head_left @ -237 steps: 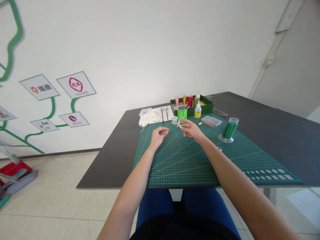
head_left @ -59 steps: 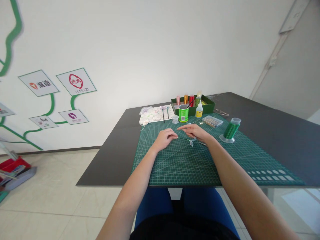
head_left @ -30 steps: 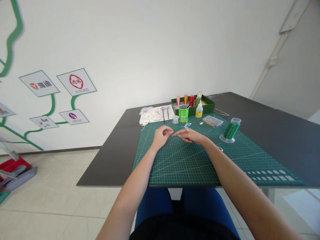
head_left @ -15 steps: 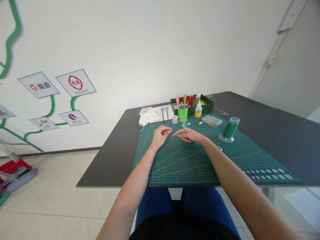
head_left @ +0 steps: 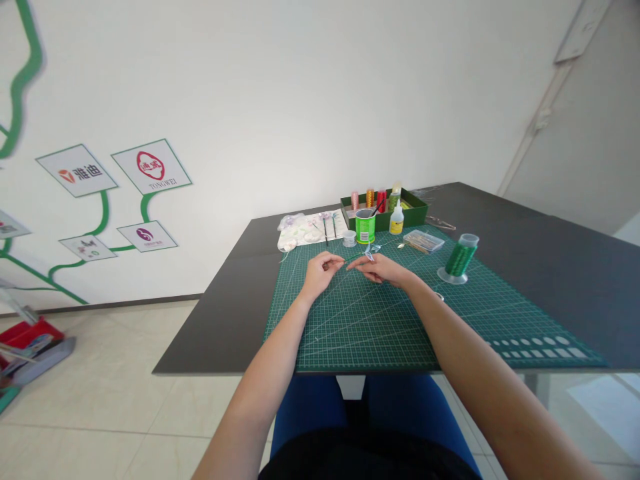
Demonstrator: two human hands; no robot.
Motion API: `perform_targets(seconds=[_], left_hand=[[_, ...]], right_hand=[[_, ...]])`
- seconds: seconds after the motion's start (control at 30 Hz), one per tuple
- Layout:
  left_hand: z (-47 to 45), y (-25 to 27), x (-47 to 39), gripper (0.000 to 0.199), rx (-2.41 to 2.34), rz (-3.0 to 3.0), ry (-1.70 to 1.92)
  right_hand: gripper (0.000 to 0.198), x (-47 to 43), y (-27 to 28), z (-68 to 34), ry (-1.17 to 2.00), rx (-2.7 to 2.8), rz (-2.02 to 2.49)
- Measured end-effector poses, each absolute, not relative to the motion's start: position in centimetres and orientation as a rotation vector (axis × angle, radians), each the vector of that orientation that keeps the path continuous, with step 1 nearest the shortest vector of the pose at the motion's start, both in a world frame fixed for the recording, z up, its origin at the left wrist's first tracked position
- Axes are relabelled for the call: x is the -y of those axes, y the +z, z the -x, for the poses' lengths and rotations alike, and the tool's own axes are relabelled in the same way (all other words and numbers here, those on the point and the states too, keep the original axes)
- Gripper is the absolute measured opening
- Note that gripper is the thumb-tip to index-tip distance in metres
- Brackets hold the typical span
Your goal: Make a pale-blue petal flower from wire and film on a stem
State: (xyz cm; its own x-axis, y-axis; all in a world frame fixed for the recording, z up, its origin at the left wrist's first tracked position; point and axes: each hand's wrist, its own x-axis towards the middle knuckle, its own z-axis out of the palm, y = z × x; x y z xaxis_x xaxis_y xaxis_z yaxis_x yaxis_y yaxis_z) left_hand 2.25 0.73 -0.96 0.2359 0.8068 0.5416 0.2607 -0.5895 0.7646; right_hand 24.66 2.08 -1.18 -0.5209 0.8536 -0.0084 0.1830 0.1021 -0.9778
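Note:
Thumb and fingertips of my left hand (head_left: 321,270) are closed in a pinch on the end of a thin green stem (head_left: 354,257), just above the green cutting mat (head_left: 365,327). The stem runs right toward a small pale, whitish-lilac petal-like piece (head_left: 369,251), which shows just behind my right hand (head_left: 379,268). My right hand's index finger reaches left, almost to the left fingertips, while its other fingers curl in beneath. Anything between these fingers is too small to make out. To the right stands a spool of green thread (head_left: 461,257).
A green tin (head_left: 365,230), a small white tub (head_left: 349,238) and a glue bottle (head_left: 397,221) stand behind my hands. Further back is a dark green box (head_left: 416,215) with thread spools. A clear case (head_left: 424,241) lies right; a white sheet (head_left: 300,233) with flower pieces lies left.
My right hand has shifted very slightly, its index fingertip a little to the right and up. The left hand stays in its pinch at nearly the same place.

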Motion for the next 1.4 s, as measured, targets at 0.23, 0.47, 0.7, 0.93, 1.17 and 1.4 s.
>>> perform_targets(seconds=[0.23,0.47,0.7,0.93,1.17,1.4], left_hand=[[-2.27,-0.8,-0.59,0.011,-0.969,-1.971,1.348],[-2.25,-0.63,-0.5,0.009,-0.977,-1.972,1.331],[-2.28,-0.91,-0.71,0.009,-0.966,-1.957,1.348],[-2.26,-0.76,-0.66,0.009,-0.984,-1.985,1.342],[-2.29,-0.75,-0.65,0.008,-0.984,-1.966,1.345],[-2.25,-0.71,-0.7,0.011,-0.976,-1.97,1.343]], right_hand=[[0.045,-2.12,-1.14,-24.61,1.442,1.727,1.116],[0.039,-2.19,-0.99,-24.67,1.374,1.689,1.174],[0.034,-1.97,-0.69,-24.6,1.349,1.654,1.259],[0.03,-2.0,-0.7,-24.49,1.316,1.646,1.322],[0.028,-2.1,-0.72,-24.59,1.288,1.616,1.335],[0.022,-2.36,-0.9,-24.66,1.227,1.536,1.388]])
